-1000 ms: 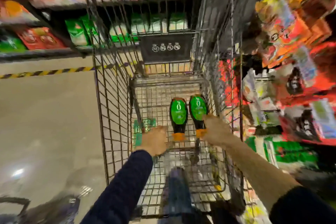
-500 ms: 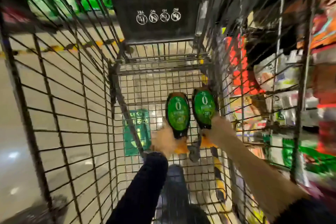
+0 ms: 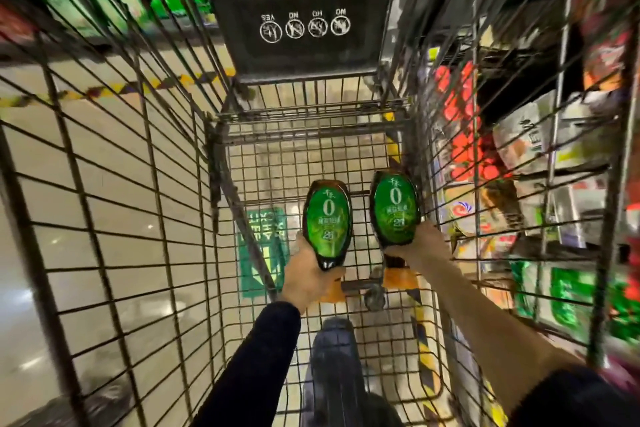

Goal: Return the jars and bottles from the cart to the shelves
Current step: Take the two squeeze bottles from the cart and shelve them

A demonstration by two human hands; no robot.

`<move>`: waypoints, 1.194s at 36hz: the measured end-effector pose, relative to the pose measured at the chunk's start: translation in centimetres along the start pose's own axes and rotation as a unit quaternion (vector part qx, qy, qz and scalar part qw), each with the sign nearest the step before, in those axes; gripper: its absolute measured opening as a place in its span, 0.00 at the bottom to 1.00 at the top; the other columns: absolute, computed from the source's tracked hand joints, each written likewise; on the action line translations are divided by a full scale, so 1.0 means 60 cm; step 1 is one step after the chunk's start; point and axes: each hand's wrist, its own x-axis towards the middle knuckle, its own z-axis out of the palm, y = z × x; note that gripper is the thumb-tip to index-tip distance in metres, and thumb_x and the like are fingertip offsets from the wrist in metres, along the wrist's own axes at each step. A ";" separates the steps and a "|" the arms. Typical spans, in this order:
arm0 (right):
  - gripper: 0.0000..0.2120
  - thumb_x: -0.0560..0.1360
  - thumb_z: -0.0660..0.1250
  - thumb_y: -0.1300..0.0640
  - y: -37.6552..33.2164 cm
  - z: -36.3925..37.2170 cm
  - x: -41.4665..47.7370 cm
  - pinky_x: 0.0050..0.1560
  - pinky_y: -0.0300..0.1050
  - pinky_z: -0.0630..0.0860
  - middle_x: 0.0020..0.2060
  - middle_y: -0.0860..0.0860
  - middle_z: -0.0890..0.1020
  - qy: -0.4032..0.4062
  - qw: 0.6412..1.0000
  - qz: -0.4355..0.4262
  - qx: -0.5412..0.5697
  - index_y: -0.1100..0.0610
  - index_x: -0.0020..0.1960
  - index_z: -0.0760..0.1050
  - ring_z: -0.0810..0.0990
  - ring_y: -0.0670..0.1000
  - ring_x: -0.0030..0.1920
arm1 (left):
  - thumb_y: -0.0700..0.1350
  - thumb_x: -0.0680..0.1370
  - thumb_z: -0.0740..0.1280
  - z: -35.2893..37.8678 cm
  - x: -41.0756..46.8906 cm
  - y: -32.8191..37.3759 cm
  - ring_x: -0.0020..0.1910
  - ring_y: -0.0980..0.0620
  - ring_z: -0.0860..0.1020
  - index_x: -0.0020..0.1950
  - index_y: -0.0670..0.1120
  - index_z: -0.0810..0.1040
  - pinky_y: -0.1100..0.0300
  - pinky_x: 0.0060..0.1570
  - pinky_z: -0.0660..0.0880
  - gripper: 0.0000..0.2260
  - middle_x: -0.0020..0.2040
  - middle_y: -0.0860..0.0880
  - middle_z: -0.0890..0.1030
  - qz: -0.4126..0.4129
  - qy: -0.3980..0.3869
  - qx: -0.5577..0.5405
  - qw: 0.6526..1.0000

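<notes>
both deep in the wire shopping cart [image 3: 145,184], left hand [image 3: 308,279] and right hand [image 3: 420,248] each clamped on a dark green-labelled bottle [image 3: 327,222] [image 3: 394,208] at the neck end, likely to snag the mesh or slip when lifted.

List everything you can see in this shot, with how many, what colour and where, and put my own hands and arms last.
bottles: two, dark with green oval labels, inside the cart near its right side; left bottle, right bottle
cart: one, dark wire mesh, fills the view
child-seat flap: one, black with white pictograms, at the far end of the cart
floor sign: one, green, seen through the cart floor
hazard tape: one strip, yellow and black, on the floor at left
shelf goods: many, red, green and white, blurred, at right
left hand: one, grips the left bottle's neck
right hand: one, grips the right bottle's neck
sleeves: dark, on both arms
</notes>
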 end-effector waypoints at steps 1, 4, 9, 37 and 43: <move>0.34 0.66 0.76 0.51 0.000 0.002 0.001 0.54 0.47 0.73 0.57 0.60 0.77 -0.011 1.000 0.005 0.009 0.66 0.62 0.66 0.75 0.59 0.60 | 0.47 0.68 0.75 -0.003 -0.001 -0.003 0.56 0.45 0.78 0.67 0.42 0.60 0.62 0.48 0.69 0.34 0.53 0.47 0.78 -0.005 0.002 -0.003 1.000; 0.36 0.61 0.78 0.45 0.004 0.013 0.010 0.49 0.44 0.73 0.55 0.58 0.78 -0.036 0.998 0.016 0.038 0.64 0.60 0.71 0.77 0.58 0.57 | 0.49 0.67 0.76 -0.012 0.000 -0.013 0.57 0.45 0.77 0.66 0.43 0.61 0.61 0.50 0.70 0.34 0.56 0.47 0.79 -0.010 0.006 0.007 1.000; 0.40 0.59 0.80 0.51 0.005 0.026 0.023 0.63 0.48 0.70 0.61 0.58 0.74 -0.066 0.990 0.045 0.116 0.64 0.64 0.67 0.71 0.58 0.64 | 0.46 0.67 0.77 -0.021 0.003 -0.021 0.60 0.47 0.76 0.67 0.43 0.63 0.61 0.56 0.70 0.35 0.60 0.47 0.77 -0.005 -0.011 -0.025 1.000; 0.20 0.58 0.81 0.61 -0.033 -0.101 -0.143 0.54 0.39 0.78 0.48 0.51 0.84 -0.060 0.930 -0.206 0.297 0.52 0.48 0.79 0.82 0.46 0.50 | 0.50 0.66 0.77 -0.175 -0.184 0.103 0.52 0.51 0.80 0.71 0.49 0.60 0.53 0.54 0.79 0.39 0.59 0.52 0.76 0.121 0.066 -0.136 0.981; 0.30 0.61 0.78 0.68 -0.037 -0.203 -0.256 0.57 0.39 0.76 0.53 0.54 0.80 -0.022 0.887 -0.302 0.349 0.65 0.61 0.72 0.81 0.36 0.44 | 0.53 0.63 0.78 -0.230 -0.307 0.158 0.60 0.52 0.74 0.69 0.50 0.62 0.55 0.64 0.68 0.39 0.60 0.54 0.74 0.194 0.114 -0.156 0.962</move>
